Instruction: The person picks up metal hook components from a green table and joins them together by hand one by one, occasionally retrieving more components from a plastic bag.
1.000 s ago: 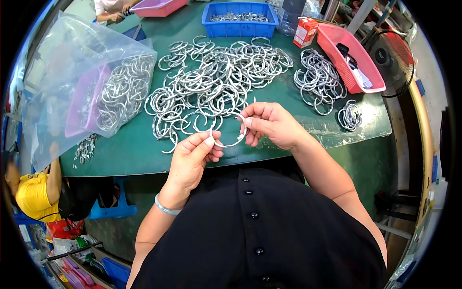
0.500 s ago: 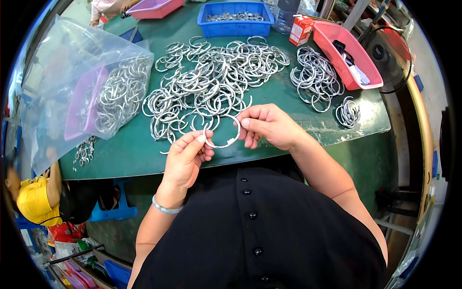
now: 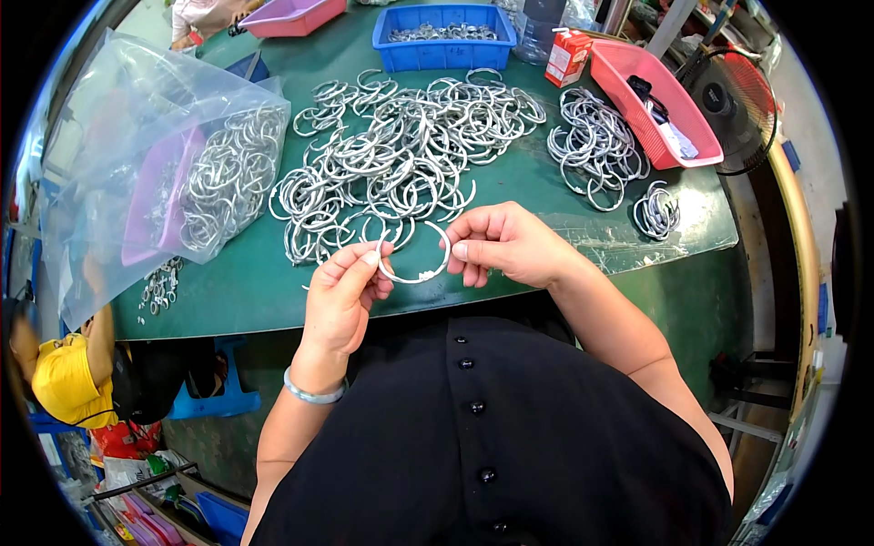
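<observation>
A silver metal ring with a gap at its top [image 3: 407,281] is held up in front of me, just over the near table edge. My left hand [image 3: 344,287] pinches its left side between thumb and fingers. At the ring's right side, my right hand [image 3: 501,247] has its thumb and curled fingers closed on it. A small white bit [image 3: 426,275] sits on the ring's lower curve; what it is I cannot make out. Just beyond my hands spreads a big heap of similar open rings [image 3: 401,150].
A separate ring pile [image 3: 596,146] and a small bundle of rings [image 3: 656,212] lie to the right, near a pink basket [image 3: 628,118], a red carton [image 3: 568,59] and a fan [image 3: 728,105]. Left is a clear plastic bag [image 3: 100,164] with rings; behind, a blue bin [image 3: 437,56]. A person in yellow [image 3: 73,382] sits left.
The ring has shifted slightly left and turned a little between my fingers. The white bit now sits lower and further left. My left hand has moved slightly left.
</observation>
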`<state>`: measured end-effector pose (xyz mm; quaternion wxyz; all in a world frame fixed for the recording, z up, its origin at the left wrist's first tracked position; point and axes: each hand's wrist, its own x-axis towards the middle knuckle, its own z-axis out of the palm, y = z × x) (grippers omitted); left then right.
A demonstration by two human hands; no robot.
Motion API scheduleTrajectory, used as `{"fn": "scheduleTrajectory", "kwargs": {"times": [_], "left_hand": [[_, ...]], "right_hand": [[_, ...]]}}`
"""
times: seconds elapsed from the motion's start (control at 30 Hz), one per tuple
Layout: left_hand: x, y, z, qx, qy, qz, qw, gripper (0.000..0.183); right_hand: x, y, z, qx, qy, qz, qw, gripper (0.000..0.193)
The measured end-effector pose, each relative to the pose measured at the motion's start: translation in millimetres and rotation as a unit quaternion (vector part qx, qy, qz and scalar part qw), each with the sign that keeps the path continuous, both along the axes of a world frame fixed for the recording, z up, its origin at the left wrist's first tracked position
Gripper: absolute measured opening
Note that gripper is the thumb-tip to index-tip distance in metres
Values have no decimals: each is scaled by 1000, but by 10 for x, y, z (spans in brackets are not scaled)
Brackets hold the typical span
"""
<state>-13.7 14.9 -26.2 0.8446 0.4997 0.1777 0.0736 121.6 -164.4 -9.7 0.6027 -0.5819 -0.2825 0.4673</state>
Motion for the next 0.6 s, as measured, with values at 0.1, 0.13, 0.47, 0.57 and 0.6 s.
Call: {"fn": "scheduleTrajectory", "kwargs": {"times": [0.1, 0.13, 0.47, 0.57, 0.6], "left_hand": [[-12, -22, 47, 63, -22, 7, 998, 17], [-17, -34, 74, 107, -34, 8, 994, 17], [-52, -61, 237, 423, -182, 0, 888, 16], [-52, -71, 291, 487, -191, 3, 852, 17], [-45, -71, 301, 510, -210, 11, 834, 17]], "right_hand": [[-3, -3, 1, -7, -6, 2, 1000, 14], [-4, -5, 0, -10, -8, 2, 1000, 15], [-28, -15, -14, -3, -22, -16, 1000, 15], [-34, -21, -25, 10, -44, -26, 999, 15], [-40, -23, -25, 21, -58, -34, 998, 14]]}}
